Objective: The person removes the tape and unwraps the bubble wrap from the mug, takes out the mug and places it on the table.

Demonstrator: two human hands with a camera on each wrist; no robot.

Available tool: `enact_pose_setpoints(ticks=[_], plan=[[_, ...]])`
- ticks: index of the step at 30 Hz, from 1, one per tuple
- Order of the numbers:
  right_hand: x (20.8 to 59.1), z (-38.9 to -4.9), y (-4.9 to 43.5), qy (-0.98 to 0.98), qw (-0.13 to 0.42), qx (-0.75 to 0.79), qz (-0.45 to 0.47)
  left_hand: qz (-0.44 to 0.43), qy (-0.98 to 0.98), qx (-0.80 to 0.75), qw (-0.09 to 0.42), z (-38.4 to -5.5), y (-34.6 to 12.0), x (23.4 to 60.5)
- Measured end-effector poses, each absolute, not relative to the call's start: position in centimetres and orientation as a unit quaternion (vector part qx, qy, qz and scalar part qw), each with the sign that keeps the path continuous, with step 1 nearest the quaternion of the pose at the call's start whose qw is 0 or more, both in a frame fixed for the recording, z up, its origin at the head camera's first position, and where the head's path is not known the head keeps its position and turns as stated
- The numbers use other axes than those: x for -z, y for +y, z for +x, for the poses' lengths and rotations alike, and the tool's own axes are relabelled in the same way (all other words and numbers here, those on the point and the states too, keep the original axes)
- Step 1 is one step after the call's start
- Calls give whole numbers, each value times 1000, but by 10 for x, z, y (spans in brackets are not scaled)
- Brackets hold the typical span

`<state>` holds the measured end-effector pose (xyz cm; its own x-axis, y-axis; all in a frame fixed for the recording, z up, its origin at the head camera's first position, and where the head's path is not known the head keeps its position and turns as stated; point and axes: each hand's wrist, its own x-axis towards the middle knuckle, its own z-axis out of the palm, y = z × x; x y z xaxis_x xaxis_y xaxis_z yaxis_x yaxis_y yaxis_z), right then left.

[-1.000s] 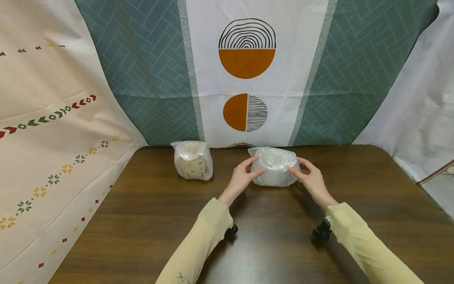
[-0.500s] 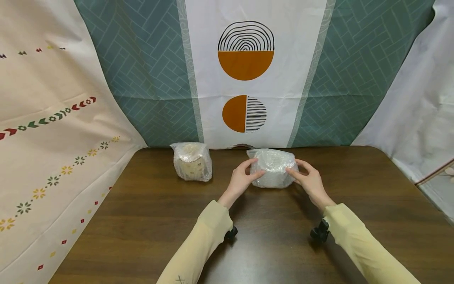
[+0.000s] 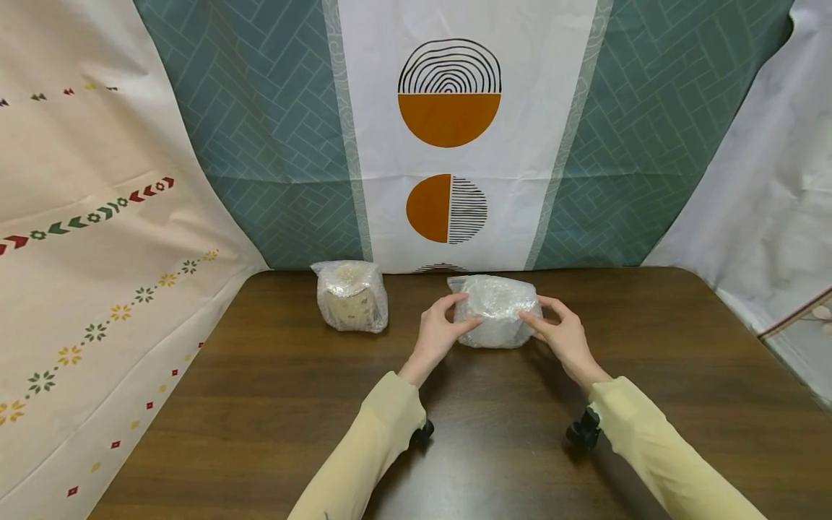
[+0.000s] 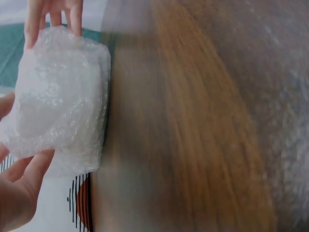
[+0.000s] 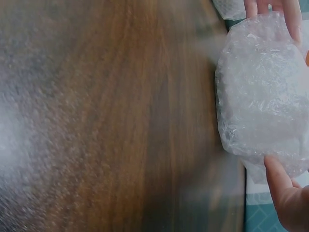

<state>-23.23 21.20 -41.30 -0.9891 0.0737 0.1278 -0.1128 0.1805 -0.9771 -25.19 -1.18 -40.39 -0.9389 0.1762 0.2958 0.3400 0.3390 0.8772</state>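
White wrapped bundle [image 3: 497, 318] gripped from both sides

It is between the left hand [image 3: 435, 332], grasping one end, and the right hand [image 3: 565, 338], grasping the other. Left of the left hand, a second wrapped bundle [image 3: 353, 297] rests on the brown table [image 3: 286, 404]; beyond both hands hangs a patterned cloth [image 3: 455, 159].

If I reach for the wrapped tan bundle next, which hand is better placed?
Left, I'd judge. Your left hand holds the side of the white bundle nearer the tan bundle; your right hand holds the far side. Both are occupied, so the left would likely need to let go first.
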Motion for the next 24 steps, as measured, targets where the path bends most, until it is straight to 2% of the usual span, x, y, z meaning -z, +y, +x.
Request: enact_pose_setpoints(ticks=[5,9,15,17,24], plan=[[402,-221,203,-773,58,-632,8,-151,-824,531,124,-250,-10,407],[408,-223,203,-777,54,-627,9,-149,-834,510,150,-249,-10,407],[417,-226,204,-771,60,-633,10,-143,-838,505,151,-245,-13,406],[403,-217,198,-768,46,-639,4,-143,-838,505,150,-243,-14,406],[404,-215,196,-762,52,-646,8,-154,-838,500,155,-241,-20,407]])
